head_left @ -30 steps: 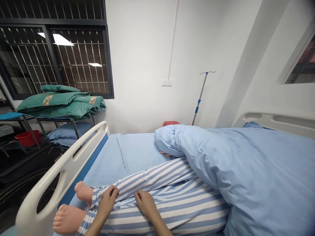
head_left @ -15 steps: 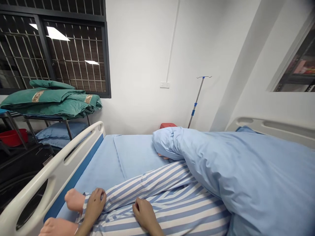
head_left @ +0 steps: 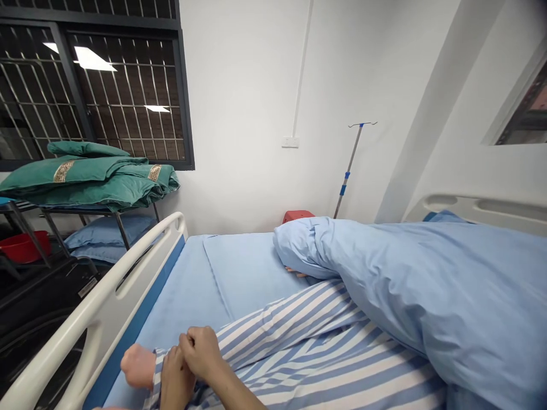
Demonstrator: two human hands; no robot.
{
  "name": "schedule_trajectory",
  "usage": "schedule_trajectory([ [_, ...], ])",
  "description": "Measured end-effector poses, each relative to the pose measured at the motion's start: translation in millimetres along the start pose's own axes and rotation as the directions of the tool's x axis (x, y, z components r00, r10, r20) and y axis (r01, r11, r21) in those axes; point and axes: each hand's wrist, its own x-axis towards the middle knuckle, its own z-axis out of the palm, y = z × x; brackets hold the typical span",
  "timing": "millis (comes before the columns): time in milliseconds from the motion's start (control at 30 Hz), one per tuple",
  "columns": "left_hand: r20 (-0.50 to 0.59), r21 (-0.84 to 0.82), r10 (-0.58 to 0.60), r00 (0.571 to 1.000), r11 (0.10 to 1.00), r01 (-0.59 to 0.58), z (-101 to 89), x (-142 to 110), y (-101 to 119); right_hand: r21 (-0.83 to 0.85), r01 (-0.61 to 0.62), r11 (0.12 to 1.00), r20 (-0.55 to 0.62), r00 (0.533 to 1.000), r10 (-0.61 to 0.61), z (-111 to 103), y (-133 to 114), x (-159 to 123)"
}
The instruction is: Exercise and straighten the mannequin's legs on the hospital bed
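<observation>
A manikin's leg in blue-and-white striped trousers [head_left: 273, 319] lies along the bed, with a smooth pinkish foot [head_left: 139, 366] sticking out of the cuff. Just above that foot, my left hand [head_left: 175, 373] is curled over the lower trouser leg, its fingertips hidden. My right hand [head_left: 203, 353] is closed, knuckles up, touching my left hand on the same trouser leg. Its fingertips are also out of sight. A light blue quilt [head_left: 384, 279] is folded back over the upper body, and a few fingers of the manikin [head_left: 297, 273] show beneath its edge.
A white bed end board [head_left: 123, 256] rises at the left and another [head_left: 482, 206] at the far right. Green folded bedding [head_left: 94, 182] is stacked on a rack beneath a barred window. Behind the bed stand an IV pole [head_left: 350, 165] and a red object [head_left: 298, 215].
My right hand has moved left and down the leg, from the other striped leg to beside my left hand. My left hand sits slightly lower and further right in view. The view shifted slightly.
</observation>
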Motion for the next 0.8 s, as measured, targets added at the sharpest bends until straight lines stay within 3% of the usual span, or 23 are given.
schedule_trajectory([
  [67, 0.009, -0.043, -0.056, 0.998, 0.997, 0.057, 9.0, -2, -10, 0.057, 0.028, 0.998, -0.036, 0.999, -0.026, 17, -6, 14],
  [133, 0.000, -0.104, -0.035, 0.999, 0.994, 0.035, 23.2, -5, -26, 0.098, 0.039, 0.994, -0.051, 0.998, -0.034, 34, 2, 25],
  [267, -0.178, -0.225, 0.049, 0.983, 0.970, -0.089, 44.4, -5, -50, 0.174, -0.131, 0.976, -0.073, 0.987, 0.146, 61, 38, 34],
  [367, -0.194, -0.452, -0.143, 0.971, 0.891, 0.041, 29.7, 14, -39, 0.164, -0.158, 0.974, -0.105, 0.979, 0.177, 70, 56, 34],
  [467, -0.058, -0.633, -0.353, 0.934, 0.736, 0.239, -1.1, 43, -9, 0.212, -0.139, 0.967, -0.102, 0.981, 0.163, 71, 58, 34],
  [567, 0.100, -0.762, -0.510, 0.855, 0.512, 0.395, -17.6, 61, 14, 0.362, -0.132, 0.923, -0.087, 0.981, 0.175, 69, 56, 38],
  [600, 0.127, -0.741, -0.527, 0.841, 0.513, 0.433, -16.8, 62, 17, 0.424, -0.150, 0.893, -0.079, 0.976, 0.201, 68, 55, 41],
  [633, 0.125, -0.686, -0.514, 0.849, 0.574, 0.448, -13.2, 60, 19, 0.487, -0.186, 0.853, -0.058, 0.968, 0.244, 66, 56, 44],
  [700, 0.102, -0.532, -0.429, 0.897, 0.739, 0.414, -1.1, 51, 19, 0.562, -0.298, 0.772, 0.022, 0.938, 0.346, 57, 57, 50],
  [733, 0.092, -0.443, -0.363, 0.927, 0.819, 0.365, 5.2, 45, 19, 0.547, -0.339, 0.765, 0.053, 0.927, 0.372, 51, 58, 53],
  [800, 0.109, -0.262, -0.238, 0.965, 0.930, 0.259, 13.1, 38, 19, 0.418, -0.328, 0.847, 0.040, 0.938, 0.344, 36, 61, 56],
])
